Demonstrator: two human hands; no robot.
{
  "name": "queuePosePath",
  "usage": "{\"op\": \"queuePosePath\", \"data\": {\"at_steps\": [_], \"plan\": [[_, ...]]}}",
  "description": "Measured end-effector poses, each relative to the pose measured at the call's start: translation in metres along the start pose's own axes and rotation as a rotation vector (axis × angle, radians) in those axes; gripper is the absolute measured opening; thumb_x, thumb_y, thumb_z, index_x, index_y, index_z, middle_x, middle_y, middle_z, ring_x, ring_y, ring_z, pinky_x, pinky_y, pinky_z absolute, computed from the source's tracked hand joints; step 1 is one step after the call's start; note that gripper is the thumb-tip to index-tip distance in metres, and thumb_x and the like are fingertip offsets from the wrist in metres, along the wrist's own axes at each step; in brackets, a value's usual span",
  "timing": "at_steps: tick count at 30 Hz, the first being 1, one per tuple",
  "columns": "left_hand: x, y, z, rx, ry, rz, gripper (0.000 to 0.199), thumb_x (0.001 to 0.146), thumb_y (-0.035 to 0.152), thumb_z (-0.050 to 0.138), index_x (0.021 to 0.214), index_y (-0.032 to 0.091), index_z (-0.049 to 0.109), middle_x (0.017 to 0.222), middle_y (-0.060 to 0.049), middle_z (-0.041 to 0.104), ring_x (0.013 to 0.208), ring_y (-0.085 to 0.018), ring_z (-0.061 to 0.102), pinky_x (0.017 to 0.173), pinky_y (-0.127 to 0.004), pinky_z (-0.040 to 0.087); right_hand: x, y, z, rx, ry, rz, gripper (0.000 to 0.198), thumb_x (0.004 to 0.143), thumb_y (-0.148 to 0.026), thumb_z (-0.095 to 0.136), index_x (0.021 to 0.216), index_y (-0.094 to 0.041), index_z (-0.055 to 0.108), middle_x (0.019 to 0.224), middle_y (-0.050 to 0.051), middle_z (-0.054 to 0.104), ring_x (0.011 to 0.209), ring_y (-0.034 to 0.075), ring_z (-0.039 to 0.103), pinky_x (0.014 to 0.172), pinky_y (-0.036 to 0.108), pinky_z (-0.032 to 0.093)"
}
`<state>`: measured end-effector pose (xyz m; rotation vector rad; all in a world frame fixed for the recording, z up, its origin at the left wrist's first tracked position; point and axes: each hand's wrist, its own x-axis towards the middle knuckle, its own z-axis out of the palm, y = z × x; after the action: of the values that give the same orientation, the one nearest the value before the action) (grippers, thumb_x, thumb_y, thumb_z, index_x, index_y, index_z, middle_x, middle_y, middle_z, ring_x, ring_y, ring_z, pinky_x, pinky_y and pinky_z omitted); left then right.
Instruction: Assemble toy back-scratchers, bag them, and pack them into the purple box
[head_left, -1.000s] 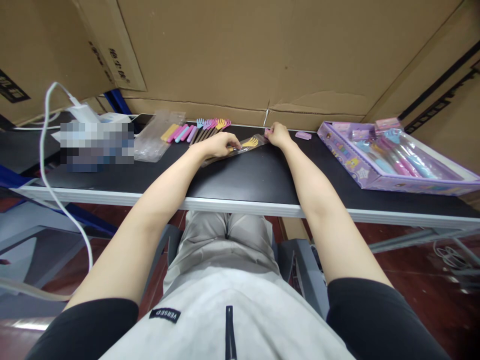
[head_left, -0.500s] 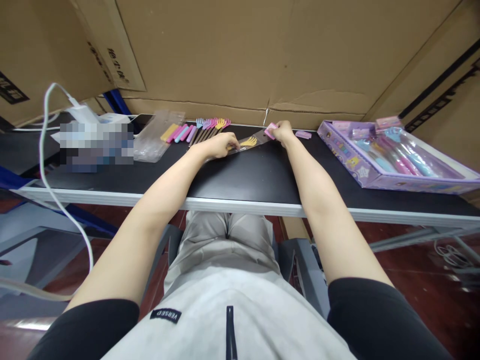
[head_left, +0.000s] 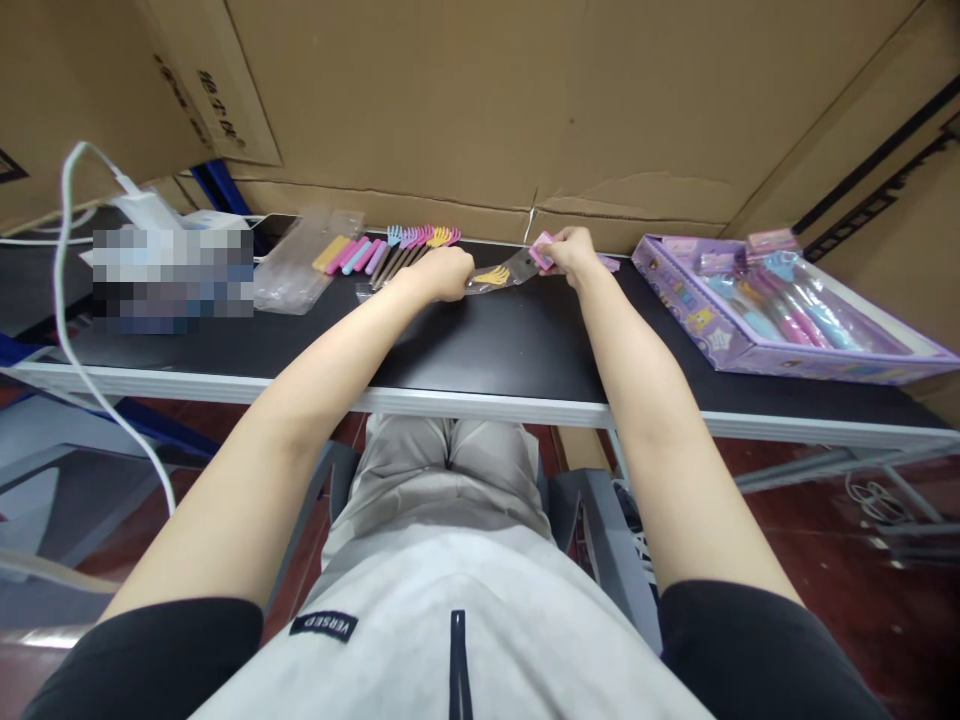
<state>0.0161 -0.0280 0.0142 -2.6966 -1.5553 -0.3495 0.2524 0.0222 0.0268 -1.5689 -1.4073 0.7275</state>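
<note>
A yellow claw-headed back scratcher [head_left: 492, 276] lies inside a long clear plastic bag [head_left: 523, 264] above the black tabletop. My left hand [head_left: 451, 274] is closed round the bag just left of the yellow head, hiding the shaft. At the bag's right end, my right hand [head_left: 576, 255] pinches a small pink card [head_left: 541, 251]. Whether the card is joined to the bag cannot be made out. Behind my left hand several back scratchers [head_left: 397, 258] lie side by side, with coloured handles and claw heads. Another pink-purple card [head_left: 609, 263] lies partly behind my right hand.
A purple open box [head_left: 739, 350] with bagged back scratchers stands at the right. Clear bags [head_left: 289, 280] lie left of the loose scratchers. A white cable [head_left: 66, 270] and a blurred-out object [head_left: 172, 275] are at far left. Cardboard [head_left: 450, 110] walls the table's back.
My left hand has turned over and closed into a fist on the bag, moving slightly right. My right hand keeps the pink card, now tilted more. The view has shifted slightly.
</note>
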Motion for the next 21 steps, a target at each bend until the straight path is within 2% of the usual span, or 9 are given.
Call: {"op": "queuePosePath", "data": {"at_steps": [3, 5, 7, 10, 13, 16, 19, 21], "plan": [[0.022, 0.011, 0.004, -0.010, 0.077, -0.041, 0.038, 0.072, 0.020, 0.075, 0.109, 0.013, 0.079, 0.098, -0.014, 0.075, 0.121, -0.040, 0.065, 0.120, -0.055, 0.038, 0.000, 0.007, -0.002, -0.060, 0.056, -0.010, 0.027, 0.078, -0.015, 0.083, 0.079, -0.018, 0.056, 0.072, 0.004, 0.058, 0.082, 0.025, 0.067, 0.079, 0.047, 0.061], [0.036, 0.024, 0.008, -0.043, 0.184, -0.087, 0.044, 0.075, 0.022, 0.075, 0.117, 0.012, 0.075, 0.103, -0.014, 0.074, 0.124, -0.043, 0.062, 0.123, -0.066, 0.025, -0.002, 0.011, -0.003, -0.048, 0.069, 0.003, 0.025, 0.080, -0.015, 0.080, 0.078, -0.019, 0.055, 0.072, 0.003, 0.057, 0.080, 0.022, 0.065, 0.079, 0.043, 0.060], [0.049, 0.038, 0.013, -0.104, 0.254, -0.147, 0.048, 0.080, 0.024, 0.072, 0.126, 0.010, 0.070, 0.114, -0.017, 0.072, 0.129, -0.044, 0.059, 0.124, -0.070, 0.017, -0.006, 0.013, -0.004, -0.016, 0.073, 0.031, 0.025, 0.084, -0.016, 0.076, 0.076, -0.020, 0.053, 0.072, 0.003, 0.056, 0.075, 0.018, 0.062, 0.077, 0.038, 0.059], [0.064, 0.054, 0.025, -0.230, 0.231, -0.159, 0.060, 0.085, 0.031, 0.072, 0.140, 0.011, 0.059, 0.131, -0.021, 0.067, 0.140, -0.047, 0.048, 0.123, -0.074, 0.010, -0.010, 0.014, -0.003, 0.011, 0.080, 0.033, 0.025, 0.086, -0.018, 0.074, 0.076, -0.021, 0.052, 0.072, 0.003, 0.057, 0.071, 0.017, 0.059, 0.073, 0.034, 0.057], [0.072, 0.061, 0.035, -0.323, 0.127, -0.172, 0.079, 0.082, 0.041, 0.078, 0.150, 0.015, 0.048, 0.145, -0.025, 0.060, 0.148, -0.051, 0.039, 0.121, -0.078, 0.012, -0.014, 0.012, -0.002, 0.011, 0.081, 0.028, 0.023, 0.086, -0.021, 0.074, 0.078, -0.021, 0.052, 0.073, 0.002, 0.057, 0.070, 0.016, 0.058, 0.072, 0.033, 0.057], [0.070, 0.066, 0.039, -0.356, 0.054, -0.208, 0.079, 0.084, 0.045, 0.078, 0.151, 0.017, 0.047, 0.153, -0.024, 0.055, 0.149, -0.048, 0.041, 0.123, -0.074, 0.016, -0.020, 0.008, 0.000, -0.010, 0.064, 0.039, 0.026, 0.088, -0.021, 0.072, 0.076, -0.022, 0.049, 0.074, 0.002, 0.057, 0.070, 0.015, 0.056, 0.076, 0.034, 0.057], [0.066, 0.069, 0.040, -0.404, 0.074, -0.181, 0.068, 0.090, 0.041, 0.075, 0.148, 0.014, 0.051, 0.153, -0.022, 0.057, 0.144, -0.040, 0.051, 0.123, -0.060, 0.032, -0.023, 0.005, 0.000, -0.057, 0.069, 0.006, 0.031, 0.084, -0.023, 0.076, 0.074, -0.022, 0.047, 0.076, 0.001, 0.057, 0.076, 0.017, 0.059, 0.083, 0.034, 0.057], [0.063, 0.070, 0.041, -0.435, 0.109, -0.145, 0.065, 0.090, 0.035, 0.075, 0.144, 0.007, 0.053, 0.147, -0.024, 0.060, 0.138, -0.037, 0.057, 0.116, -0.047, 0.044, -0.024, 0.005, 0.000, -0.086, 0.092, -0.035, 0.032, 0.084, -0.023, 0.077, 0.074, -0.021, 0.047, 0.077, 0.000, 0.057, 0.081, 0.017, 0.060, 0.088, 0.032, 0.056]]}}
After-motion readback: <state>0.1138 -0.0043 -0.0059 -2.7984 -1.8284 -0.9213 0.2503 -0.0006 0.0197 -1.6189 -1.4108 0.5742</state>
